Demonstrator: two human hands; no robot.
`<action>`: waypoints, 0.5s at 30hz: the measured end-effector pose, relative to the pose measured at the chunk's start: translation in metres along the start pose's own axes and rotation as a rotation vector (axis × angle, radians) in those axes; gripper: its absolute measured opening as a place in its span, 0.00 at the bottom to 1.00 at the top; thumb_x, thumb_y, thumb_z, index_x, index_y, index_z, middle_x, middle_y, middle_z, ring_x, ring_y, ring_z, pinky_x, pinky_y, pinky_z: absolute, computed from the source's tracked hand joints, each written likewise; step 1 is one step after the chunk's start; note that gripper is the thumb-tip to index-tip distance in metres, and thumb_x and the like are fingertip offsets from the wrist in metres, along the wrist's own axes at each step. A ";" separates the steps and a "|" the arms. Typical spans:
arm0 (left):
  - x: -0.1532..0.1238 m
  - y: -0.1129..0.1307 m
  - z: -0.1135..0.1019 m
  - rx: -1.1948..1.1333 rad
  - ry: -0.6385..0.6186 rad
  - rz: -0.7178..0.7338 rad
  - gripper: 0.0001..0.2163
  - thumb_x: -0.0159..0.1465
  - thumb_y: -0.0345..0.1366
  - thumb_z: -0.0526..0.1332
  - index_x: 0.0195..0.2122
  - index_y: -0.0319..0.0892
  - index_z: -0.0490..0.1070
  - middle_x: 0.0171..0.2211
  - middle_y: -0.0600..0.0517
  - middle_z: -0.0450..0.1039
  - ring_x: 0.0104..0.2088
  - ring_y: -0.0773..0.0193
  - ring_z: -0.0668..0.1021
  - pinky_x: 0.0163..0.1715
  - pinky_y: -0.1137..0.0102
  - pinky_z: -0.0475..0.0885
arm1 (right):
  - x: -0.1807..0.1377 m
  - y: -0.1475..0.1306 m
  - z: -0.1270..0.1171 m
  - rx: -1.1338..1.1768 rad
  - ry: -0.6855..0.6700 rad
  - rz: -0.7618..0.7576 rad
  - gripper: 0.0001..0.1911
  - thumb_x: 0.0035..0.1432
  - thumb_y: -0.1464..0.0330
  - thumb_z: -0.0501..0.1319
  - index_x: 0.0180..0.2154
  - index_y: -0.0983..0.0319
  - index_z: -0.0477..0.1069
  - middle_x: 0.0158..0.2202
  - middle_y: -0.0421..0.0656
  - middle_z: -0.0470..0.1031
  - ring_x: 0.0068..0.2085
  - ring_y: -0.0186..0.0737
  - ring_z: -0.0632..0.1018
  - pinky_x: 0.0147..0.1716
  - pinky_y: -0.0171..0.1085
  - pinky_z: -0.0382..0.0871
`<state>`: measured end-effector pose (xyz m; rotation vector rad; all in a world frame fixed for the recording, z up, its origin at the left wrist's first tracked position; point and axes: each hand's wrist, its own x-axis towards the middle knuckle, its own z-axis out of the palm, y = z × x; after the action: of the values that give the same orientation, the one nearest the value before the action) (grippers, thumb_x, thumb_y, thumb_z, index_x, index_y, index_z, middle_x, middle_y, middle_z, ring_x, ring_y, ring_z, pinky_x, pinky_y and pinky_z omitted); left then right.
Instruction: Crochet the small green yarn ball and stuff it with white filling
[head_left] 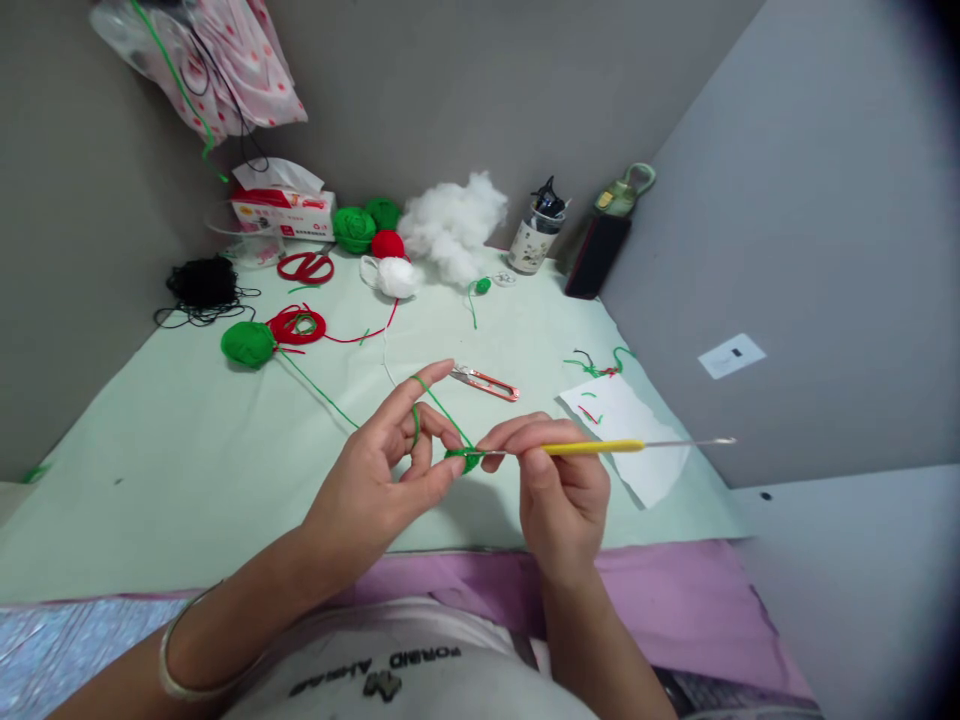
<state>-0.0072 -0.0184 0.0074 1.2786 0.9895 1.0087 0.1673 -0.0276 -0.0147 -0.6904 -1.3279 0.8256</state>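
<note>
My left hand (390,460) pinches a small green crochet piece (465,460) between thumb and fingers. Green yarn (439,400) runs over its raised index finger and back across the table to a green yarn ball (247,343). My right hand (559,480) grips a crochet hook with a yellow handle (592,447), its tip in the green piece and its metal end pointing right. Both hands hover above the near edge of the pale green table (187,450).
Small red-handled snips (486,382) lie just beyond my hands. A white paper (630,420) with yarn scraps is at the right. Further back: red yarn coils (298,325), black yarn (201,283), green and red balls (367,228), white stuffing (454,222), a tissue box (283,208), a cup (534,240).
</note>
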 end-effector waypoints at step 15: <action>0.003 -0.004 -0.006 -0.146 -0.105 -0.042 0.31 0.66 0.34 0.67 0.70 0.56 0.63 0.40 0.54 0.71 0.28 0.71 0.65 0.33 0.74 0.67 | 0.003 0.001 0.004 0.141 0.048 0.131 0.07 0.71 0.66 0.60 0.40 0.59 0.76 0.36 0.42 0.81 0.30 0.35 0.80 0.31 0.38 0.78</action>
<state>-0.0125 -0.0140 0.0032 1.1740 0.8437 0.9543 0.1637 -0.0245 -0.0131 -0.6861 -1.1781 0.9923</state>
